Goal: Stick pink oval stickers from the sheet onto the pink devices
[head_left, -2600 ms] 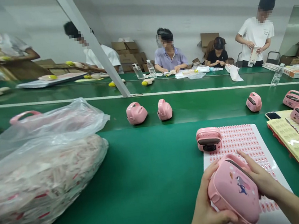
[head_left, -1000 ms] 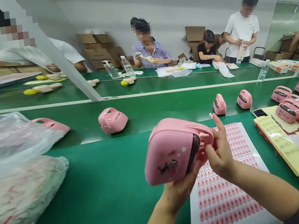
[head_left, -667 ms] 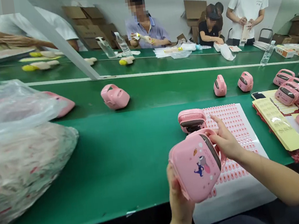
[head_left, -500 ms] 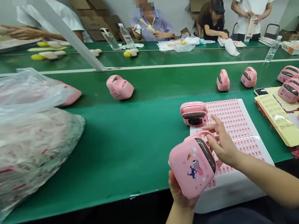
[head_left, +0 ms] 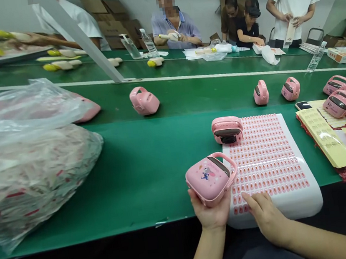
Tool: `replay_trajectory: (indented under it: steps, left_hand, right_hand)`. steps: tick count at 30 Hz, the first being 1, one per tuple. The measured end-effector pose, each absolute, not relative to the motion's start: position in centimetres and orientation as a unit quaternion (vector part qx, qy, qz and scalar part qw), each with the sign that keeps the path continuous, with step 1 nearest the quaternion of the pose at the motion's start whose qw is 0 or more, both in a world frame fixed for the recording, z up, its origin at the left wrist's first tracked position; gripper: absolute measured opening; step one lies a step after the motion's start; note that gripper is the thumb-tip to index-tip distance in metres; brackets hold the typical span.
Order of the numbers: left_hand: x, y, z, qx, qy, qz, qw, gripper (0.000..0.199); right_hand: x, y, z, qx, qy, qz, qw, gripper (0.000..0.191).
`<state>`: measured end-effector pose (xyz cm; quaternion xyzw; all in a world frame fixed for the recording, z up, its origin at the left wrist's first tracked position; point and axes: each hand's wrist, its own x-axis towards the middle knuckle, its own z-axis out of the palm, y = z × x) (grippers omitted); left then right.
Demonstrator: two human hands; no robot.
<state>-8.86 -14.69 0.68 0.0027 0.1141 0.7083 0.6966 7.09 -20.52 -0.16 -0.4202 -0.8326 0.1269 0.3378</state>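
Note:
My left hand [head_left: 211, 211] supports a pink toy-like case [head_left: 209, 179] from below, its fingers closed round the bottom. The case has rounded corners, a carry handle, a dark window strip and a printed cartoon figure. It is tilted with the printed face upward. My right hand [head_left: 268, 214] is at the lower left of a white sheet of small pink-and-red stickers [head_left: 267, 164]. Its index fingertip rests by the lowest rows, the other fingers curled; whether a sticker is pinched is hidden. A second pink case [head_left: 227, 130] stands at the sheet's top left corner.
A large clear plastic bag [head_left: 40, 175] of packets covers the left. Several pink cases [head_left: 338, 101] stand at right by yellow sheets [head_left: 328, 135] and a phone [head_left: 303, 105]. Another case [head_left: 144, 101] sits further back. A slanted post [head_left: 83, 39] rises behind. People work across the table [head_left: 144, 150].
My right hand has left the held case's handle and moved down to the sticker sheet. The left hand has lowered and tilted the case so its printed face points more upward.

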Motion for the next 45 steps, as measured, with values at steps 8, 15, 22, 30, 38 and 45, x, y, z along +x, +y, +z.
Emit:
replay_trajectory:
  steps: [8, 15, 22, 30, 38, 45]
  left_hand:
    - [-8.5, -15.7, 1.0, 0.122, -0.017, 0.666, 0.736, 0.050]
    - [-7.0, -17.0, 3.5, 0.171, -0.104, 0.617, 0.761, 0.051]
    - [-6.8, -17.0, 3.8, 0.173, -0.125, 0.601, 0.770, 0.058]
    - [-6.7, -17.1, 4.2, 0.171, -0.115, 0.601, 0.772, 0.057]
    - [-6.6, -17.3, 4.3, 0.158, -0.115, 0.599, 0.777, 0.054]
    - [-6.8, -17.5, 3.8, 0.179, -0.111, 0.578, 0.788, 0.055]
  right_hand:
    - [6.9, -16.7, 5.7, -0.415, -0.485, 0.587, 0.497, 0.059]
    - [5.0, -15.2, 8.3, -0.372, -0.404, 0.618, 0.563, 0.057]
    - [4.3, -15.5, 8.4, -0.389, -0.416, 0.584, 0.579, 0.053]
    - [3.3, -15.8, 9.1, -0.398, -0.407, 0.559, 0.603, 0.048]
    - [3.3, -16.2, 8.4, -0.426, -0.511, 0.449, 0.597, 0.043]
    - [4.6, -15.2, 7.9, -0.506, -0.619, 0.290, 0.526, 0.068]
